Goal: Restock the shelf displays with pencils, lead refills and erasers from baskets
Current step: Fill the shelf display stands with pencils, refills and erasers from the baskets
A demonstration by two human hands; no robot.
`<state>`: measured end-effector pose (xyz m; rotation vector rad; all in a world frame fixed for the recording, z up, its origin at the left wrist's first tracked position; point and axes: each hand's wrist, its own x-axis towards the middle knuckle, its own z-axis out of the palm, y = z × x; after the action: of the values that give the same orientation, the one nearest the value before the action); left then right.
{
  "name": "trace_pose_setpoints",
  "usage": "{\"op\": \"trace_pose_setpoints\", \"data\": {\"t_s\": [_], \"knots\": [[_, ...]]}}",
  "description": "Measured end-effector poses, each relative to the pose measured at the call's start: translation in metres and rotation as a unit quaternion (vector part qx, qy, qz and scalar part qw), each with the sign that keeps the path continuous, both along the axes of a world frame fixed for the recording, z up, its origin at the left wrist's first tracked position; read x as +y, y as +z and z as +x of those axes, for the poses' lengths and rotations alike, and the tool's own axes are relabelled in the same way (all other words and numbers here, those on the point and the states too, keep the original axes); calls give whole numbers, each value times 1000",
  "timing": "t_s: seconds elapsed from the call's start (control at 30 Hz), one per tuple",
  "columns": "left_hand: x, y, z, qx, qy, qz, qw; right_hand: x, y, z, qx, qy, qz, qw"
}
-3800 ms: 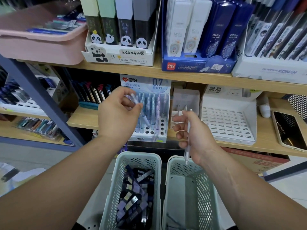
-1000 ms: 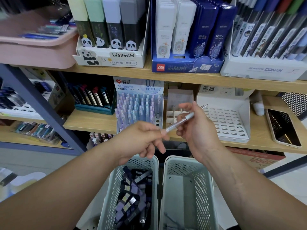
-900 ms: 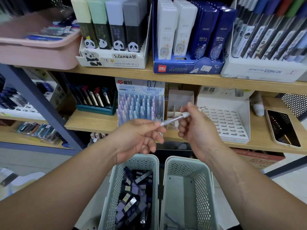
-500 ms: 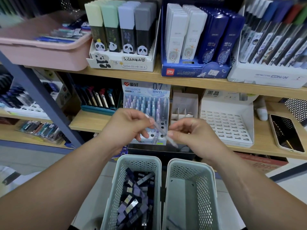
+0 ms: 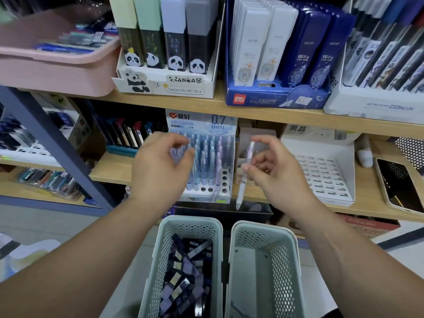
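My right hand (image 5: 273, 173) pinches a pale lilac mechanical pencil (image 5: 243, 180), upright with its tip down, just right of the 0.7 mm pencil display (image 5: 203, 125) on the middle shelf. That display holds several blue and purple pencils, and some front holes are bare. My left hand (image 5: 158, 166) hovers in front of the display's left side, blurred, fingers loosely curved, with no pencil seen in it. Below my wrists stand two pale green baskets. The left basket (image 5: 190, 222) holds several dark and purple refill boxes (image 5: 183, 283). The right basket (image 5: 263, 228) looks nearly bare.
A white slotted tray (image 5: 321, 175) stands right of the display, and a phone (image 5: 399, 184) lies further right. The upper shelf carries a pink bin (image 5: 57, 72), a panda refill box (image 5: 165, 84) and a blue Deli box (image 5: 275, 98). A blue post (image 5: 52, 143) slants at the left.
The pencil both hands held half a second ago is now in my right hand alone, turned upright. My left hand has let go and moved left and up.
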<state>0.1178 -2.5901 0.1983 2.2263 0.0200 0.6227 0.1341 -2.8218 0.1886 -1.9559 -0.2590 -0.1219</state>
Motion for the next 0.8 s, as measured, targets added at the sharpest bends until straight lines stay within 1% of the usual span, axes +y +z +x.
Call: {"op": "trace_pose_setpoints", "data": {"t_s": [0.03, 0.07, 0.1, 0.17, 0.23, 0.27, 0.4, 0.5, 0.63, 0.8], "knots": [[8, -4, 3, -16, 8, 40, 999, -1, 0, 3, -12, -24, 7, 1000], [14, -9, 5, -11, 7, 73, 997, -1, 0, 5, -25, -44, 12, 999], [19, -14, 7, 13, 0, 98, 995, 0, -1, 7, -37, -62, 16, 997], [23, -23, 9, 97, -22, 120, 988, 3, -3, 12, -54, -88, 21, 994], [25, -32, 7, 166, -55, 105, 979, 8, -4, 19, -73, -112, 34, 991], [26, -36, 5, 179, -72, 97, 976, 11, -4, 22, -84, -123, 37, 988], [26, -40, 0, 180, -104, 77, 975, 22, -9, 27, -118, -128, 26, 984], [27, -38, -1, 195, -113, 66, 972, 28, -16, 27, -138, -115, -13, 984], [26, -36, -1, 210, -108, 70, 969, 31, -26, 27, -142, -121, -86, 979], [25, -34, -1, 237, -101, 64, 964, 33, -34, 29, -128, -123, -115, 977]]}}
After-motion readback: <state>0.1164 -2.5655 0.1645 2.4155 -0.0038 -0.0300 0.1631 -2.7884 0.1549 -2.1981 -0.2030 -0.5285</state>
